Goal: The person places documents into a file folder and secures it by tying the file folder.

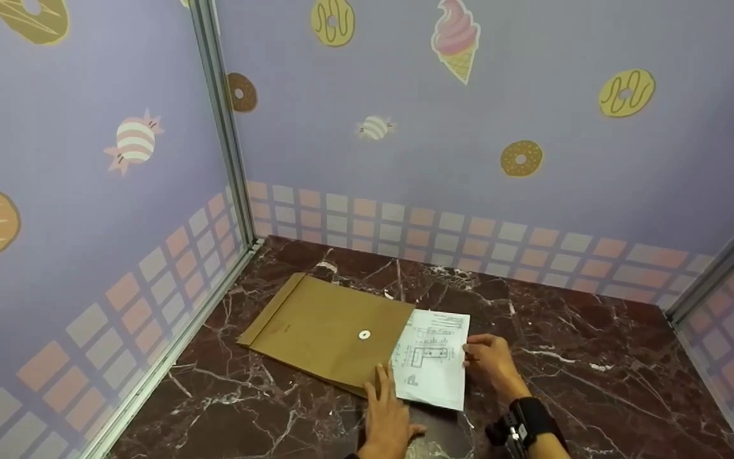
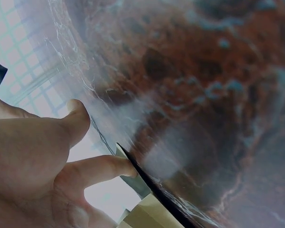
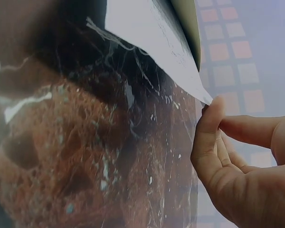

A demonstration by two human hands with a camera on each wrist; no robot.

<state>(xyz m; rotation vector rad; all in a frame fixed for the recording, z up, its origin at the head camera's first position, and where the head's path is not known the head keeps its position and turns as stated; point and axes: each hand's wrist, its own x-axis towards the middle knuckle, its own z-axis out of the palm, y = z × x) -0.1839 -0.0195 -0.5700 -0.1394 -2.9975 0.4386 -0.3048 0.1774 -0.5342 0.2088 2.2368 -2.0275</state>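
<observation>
White sheet (image 1: 434,376), printed, right edge pinched by right hand (image 1: 493,362)

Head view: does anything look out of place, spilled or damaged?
Nothing stands out as spilled or damaged. The white rectangular printed paper sheet sticks out past the edge of the brown rectangular paper envelope, but the right hand pinches the sheet and the left hand touches the envelope, so this looks like ordinary handling.

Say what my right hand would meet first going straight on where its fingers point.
Past the printed sheet the right hand pinches, probably the brown envelope, though the height is hard to judge.
</observation>
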